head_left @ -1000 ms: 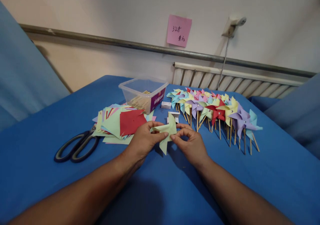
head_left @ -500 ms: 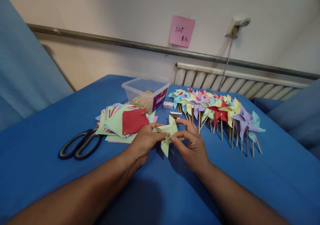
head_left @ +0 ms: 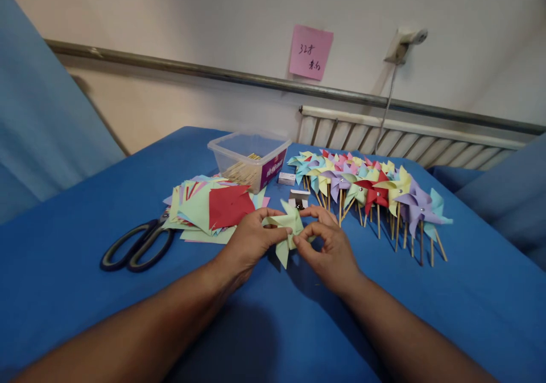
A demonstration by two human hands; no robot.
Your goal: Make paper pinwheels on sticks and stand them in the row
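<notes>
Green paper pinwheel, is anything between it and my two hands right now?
Nothing visible: the left hand and right hand both pinch the green paper pinwheel directly, above the blue table.

Soft even indoor light, faint shadows under forearms, wide-angle bending at edges, slight softness.

There is one view only, from a camera worn on the person's head. It looks forward and down across the blue table [head_left: 63,258] toward the wall [head_left: 213,19] behind its far edge. The near edge lies below the picture; both forearms enter from the bottom, close to the lens.
</notes>
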